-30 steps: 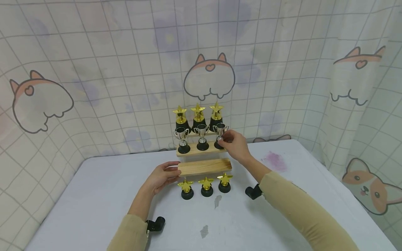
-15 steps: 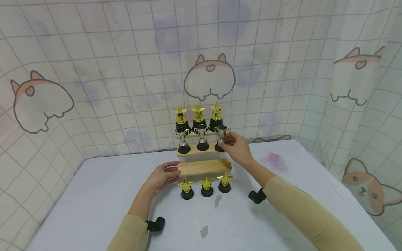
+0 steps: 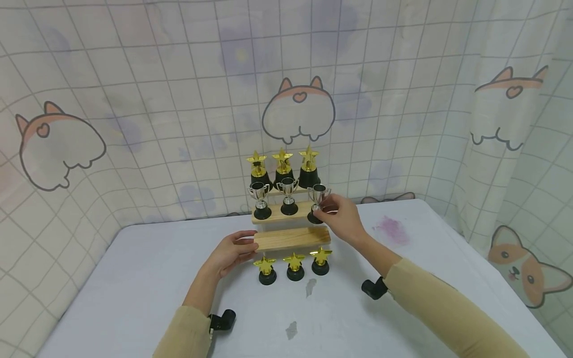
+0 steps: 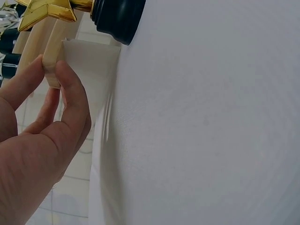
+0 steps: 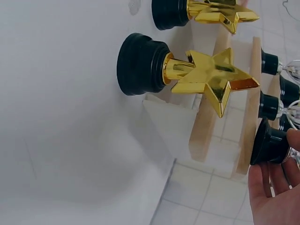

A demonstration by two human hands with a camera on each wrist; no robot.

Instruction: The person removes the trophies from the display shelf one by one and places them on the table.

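My right hand (image 3: 343,219) pinches a small silver trophy cup (image 3: 318,193) low on its stem. Its black base (image 5: 271,145) is right at the right end of the middle wooden shelf (image 3: 274,219). Two matching silver cups (image 3: 287,187) stand on that shelf to the left. With thumb and fingers, my left hand (image 3: 228,254) grips the left end of the lowest wooden shelf (image 3: 291,239), which bears nothing. The left wrist view shows the fingertips around that shelf's end (image 4: 52,68).
Three small gold star trophies (image 3: 294,266) stand on the white table (image 3: 147,278) in front of the lowest shelf. On the top shelf are three taller gold star trophies (image 3: 283,166). A tiled-pattern curtain (image 3: 179,124) hangs close behind the rack.
My right hand has drawn the right silver cup slightly toward me and to the right, out from the row. The left hand stays on the lowest shelf.
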